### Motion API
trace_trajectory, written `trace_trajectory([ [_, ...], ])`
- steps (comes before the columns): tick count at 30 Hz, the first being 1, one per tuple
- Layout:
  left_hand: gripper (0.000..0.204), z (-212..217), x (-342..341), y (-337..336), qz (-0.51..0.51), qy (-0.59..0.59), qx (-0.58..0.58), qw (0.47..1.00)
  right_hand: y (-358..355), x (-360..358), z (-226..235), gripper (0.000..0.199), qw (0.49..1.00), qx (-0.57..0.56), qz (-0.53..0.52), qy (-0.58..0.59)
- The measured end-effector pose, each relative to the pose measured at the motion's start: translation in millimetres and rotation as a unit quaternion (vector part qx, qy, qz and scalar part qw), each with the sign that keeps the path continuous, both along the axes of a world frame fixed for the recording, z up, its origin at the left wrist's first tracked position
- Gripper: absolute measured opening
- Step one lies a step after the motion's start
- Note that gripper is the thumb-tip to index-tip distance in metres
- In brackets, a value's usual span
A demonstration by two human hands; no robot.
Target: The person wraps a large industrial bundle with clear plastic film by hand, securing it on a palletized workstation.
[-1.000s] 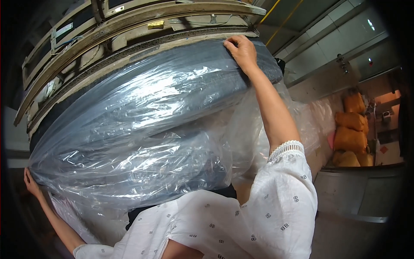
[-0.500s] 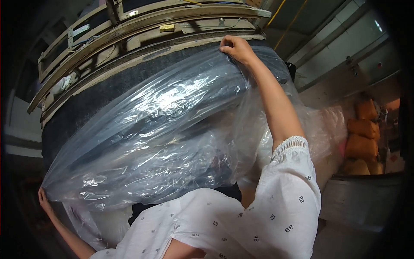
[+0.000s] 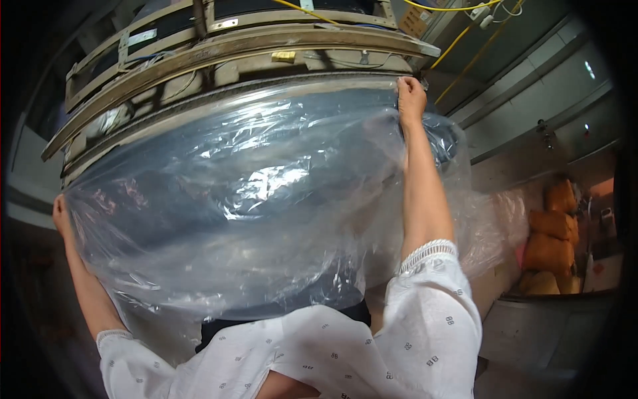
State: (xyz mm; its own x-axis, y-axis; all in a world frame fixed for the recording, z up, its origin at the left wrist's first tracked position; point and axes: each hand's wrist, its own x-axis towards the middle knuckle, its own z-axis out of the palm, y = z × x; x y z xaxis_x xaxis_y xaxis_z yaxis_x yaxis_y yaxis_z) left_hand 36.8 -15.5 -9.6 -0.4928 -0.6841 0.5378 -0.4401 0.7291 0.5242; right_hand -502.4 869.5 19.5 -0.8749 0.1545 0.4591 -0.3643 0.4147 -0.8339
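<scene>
A wide sheet of clear plastic film [image 3: 252, 179] is stretched between my two hands over a dark work surface that shows through it. My left hand [image 3: 61, 216] pinches the film's far left corner, at the left end of the surface. At the far right, close to the machine's frame, my right hand [image 3: 411, 100] grips the film's edge with its fingers closed. The far edge runs taut along the frame. Toward my body the film sags in loose, shiny folds.
Beyond the film stands a long machine frame [image 3: 266, 43] with bars and wires. A yellow cable [image 3: 452, 48] hangs at the far right. More bunched film [image 3: 495, 219] trails off to the right. Orange bundles [image 3: 550, 246] are stacked farther right.
Both hands have moved the film away from me: my left hand far forward, my right hand rightward. The far edge now lies nearer the machine frame, covering more of the dark surface.
</scene>
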Motion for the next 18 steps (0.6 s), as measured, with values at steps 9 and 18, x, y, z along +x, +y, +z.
trace_trajectory([
  [9, 0.038, 1, -94, -1, -0.033, 0.120, 0.214, 0.969, -2, -15, 14, 0.021, 0.999, 0.041, -0.002, 0.027],
  [18, 0.040, -27, -111, -45, -0.025, 0.108, 0.188, 0.976, -6, -15, 21, 0.031, 0.974, 0.163, -0.145, 0.069],
])
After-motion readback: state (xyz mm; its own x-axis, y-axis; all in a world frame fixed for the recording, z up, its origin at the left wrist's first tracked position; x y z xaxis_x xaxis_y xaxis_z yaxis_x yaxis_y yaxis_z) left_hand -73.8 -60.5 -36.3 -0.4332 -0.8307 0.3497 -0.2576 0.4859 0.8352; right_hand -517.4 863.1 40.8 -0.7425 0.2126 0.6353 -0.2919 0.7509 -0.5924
